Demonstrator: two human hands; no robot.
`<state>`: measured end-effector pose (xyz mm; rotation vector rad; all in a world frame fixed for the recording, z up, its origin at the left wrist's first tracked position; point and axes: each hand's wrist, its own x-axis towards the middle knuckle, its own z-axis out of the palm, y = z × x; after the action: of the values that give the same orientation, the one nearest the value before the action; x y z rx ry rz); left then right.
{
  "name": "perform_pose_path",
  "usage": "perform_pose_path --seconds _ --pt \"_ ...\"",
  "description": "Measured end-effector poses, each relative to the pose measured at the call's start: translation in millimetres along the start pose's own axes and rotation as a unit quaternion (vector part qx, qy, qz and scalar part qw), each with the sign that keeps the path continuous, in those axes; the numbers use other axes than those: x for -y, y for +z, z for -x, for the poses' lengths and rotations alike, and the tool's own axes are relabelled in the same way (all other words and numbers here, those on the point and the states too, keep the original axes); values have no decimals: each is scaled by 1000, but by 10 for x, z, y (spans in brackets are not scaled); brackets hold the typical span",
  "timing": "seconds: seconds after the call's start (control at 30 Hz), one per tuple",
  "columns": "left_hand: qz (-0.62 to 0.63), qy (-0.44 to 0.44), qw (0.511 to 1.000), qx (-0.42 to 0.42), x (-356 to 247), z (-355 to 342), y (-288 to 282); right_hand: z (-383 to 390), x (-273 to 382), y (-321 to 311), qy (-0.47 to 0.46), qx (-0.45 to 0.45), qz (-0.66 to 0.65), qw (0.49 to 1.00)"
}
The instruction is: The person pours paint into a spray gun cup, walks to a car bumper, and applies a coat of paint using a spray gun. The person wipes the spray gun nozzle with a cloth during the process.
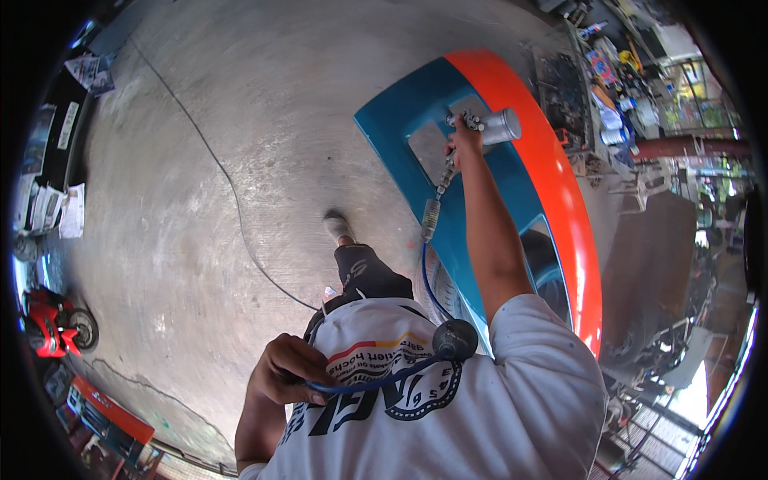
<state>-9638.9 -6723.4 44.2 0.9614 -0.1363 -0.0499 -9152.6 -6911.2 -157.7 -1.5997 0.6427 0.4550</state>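
My right arm reaches forward, and my right hand (465, 142) is closed round the handle of a spray gun (472, 122) with a silver cup (502, 126). From the gun's handle hang metal fittings and a clear inline filter (430, 218), joined to a blue air hose (426, 268). The gun is above a large teal and orange vehicle body panel (392, 112) with rectangular openings. At my chest, my left hand (294, 370) is closed on the blue hose, which loops across my white shirt. A round black piece (455, 339) partly covers the hose there.
A dark hose or cable (228, 180) runs over the concrete floor (184, 240) toward my waist. A red motorcycle (60, 324) and an orange panel (112, 412) stand at left. Cluttered shelves (612, 88) and a white plastic chair (640, 188) are at right.
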Motion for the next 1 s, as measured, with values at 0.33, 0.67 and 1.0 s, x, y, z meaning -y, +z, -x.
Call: perform_pose_path --seconds 0.33,0.67,1.0 --pt "23 -10 992 120 757 1098 958 1216 -830 -2425 -54 -48 14 997" --pt "28 -55 976 211 1192 1673 1841 2272 -1835 -4571 -35 -150 -10 988" --pt "37 -137 938 317 1712 1567 2680 3040 -2949 -6556 8 -245 -76 966"
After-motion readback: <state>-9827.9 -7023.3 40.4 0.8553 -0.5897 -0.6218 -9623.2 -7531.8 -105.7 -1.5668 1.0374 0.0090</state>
